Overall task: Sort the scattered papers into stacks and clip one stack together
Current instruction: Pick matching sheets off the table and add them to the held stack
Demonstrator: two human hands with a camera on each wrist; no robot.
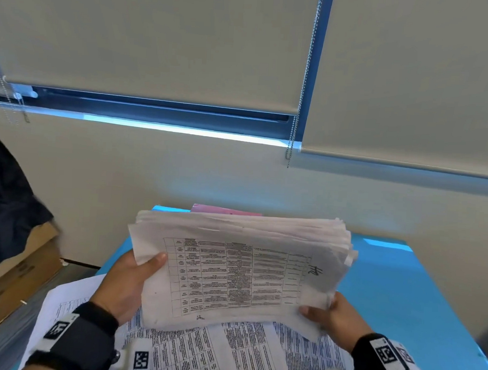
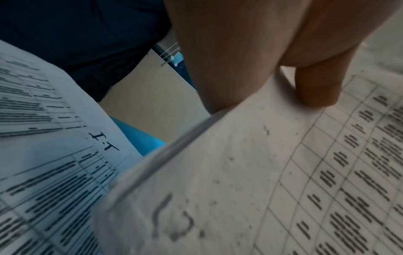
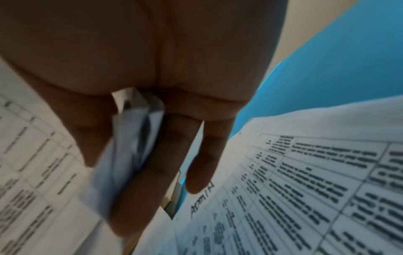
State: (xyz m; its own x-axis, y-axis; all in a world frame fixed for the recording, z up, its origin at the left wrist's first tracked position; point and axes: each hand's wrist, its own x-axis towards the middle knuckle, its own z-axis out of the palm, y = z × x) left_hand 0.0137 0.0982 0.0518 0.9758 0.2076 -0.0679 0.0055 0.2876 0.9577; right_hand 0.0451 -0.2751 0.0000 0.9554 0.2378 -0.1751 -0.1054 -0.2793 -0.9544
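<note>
at abt 9 o'clock of the head view a cardboard box sits by the blue table, w/ dark fabric hung above it. next, the left hand is clamped on the left edge of a thick paper stack, thumb on top and fingers under. the stack is held lifted above the table at center, tilted twd the viewer, its far edges ragged and fanned, so squaring is judged not finished. under it, at 6 o'clock, loose printed sheets are spread flat on the table, apparently unsorted. at abt 4 o'clock the right hand is clamped on the stack's right corner, thumb over, fingers beneath. behind the stack, at 12 o'clock, a pink sheet shows. no clip can be seen anywhere. judged: one stack gathered; remaining sheets to be sorted, clipping not yet done.
</note>
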